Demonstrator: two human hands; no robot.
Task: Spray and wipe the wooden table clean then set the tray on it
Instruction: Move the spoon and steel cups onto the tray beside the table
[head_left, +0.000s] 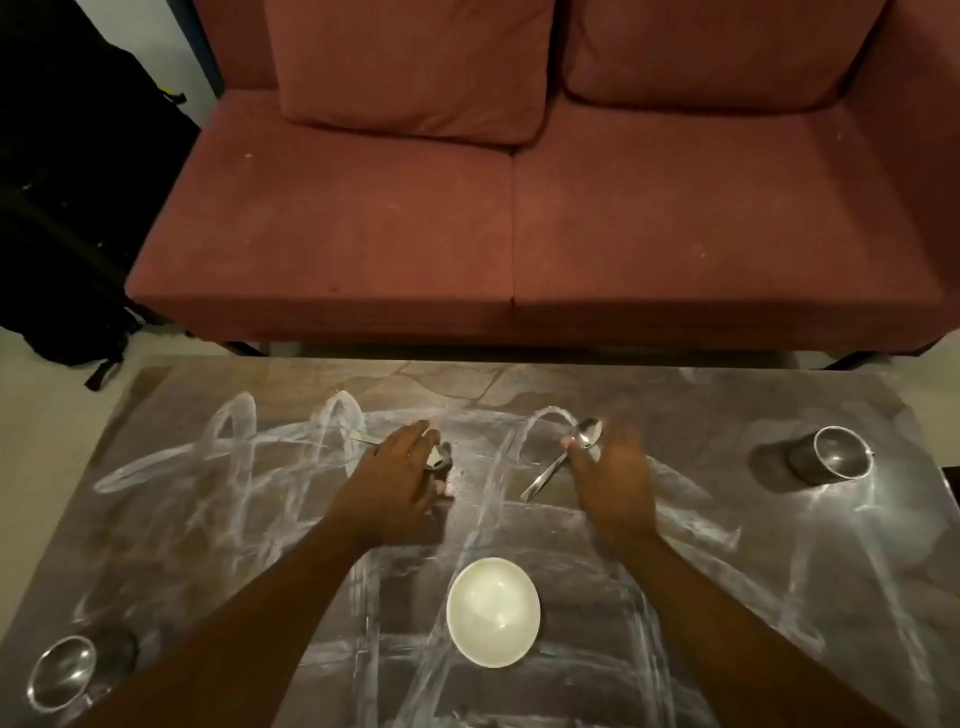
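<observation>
Seven kinds of item are lying in front of you, listed here by size.

1. Red-brown fabric two-seat sofa (519, 234): it is standing just beyond the table's far edge.
2. Dark rectangular wooden table (779, 545): it is sitting directly under your arms, and looping white smears are covering most of its top.
3. Black fabric bag (78, 234): it is slumping on the floor left of the sofa.
4. Round white ceramic bowl (493, 612): it is resting upright on the table between your forearms.
5. Shiny steel cups, two: the near-left steel cup (62, 673) is standing at the near left corner, and the far-right steel cup (841, 460) is standing well apart towards the right edge.
6. Your left hand (400, 467): it is lying palm-down, fingers fairly straight, over the left metal spoon (439, 458). Whether it is gripping cannot be told.
7. Your right hand (608, 478): it is pinching the neck of the right metal spoon (589, 434), whose handle is slanting down to the left.
</observation>
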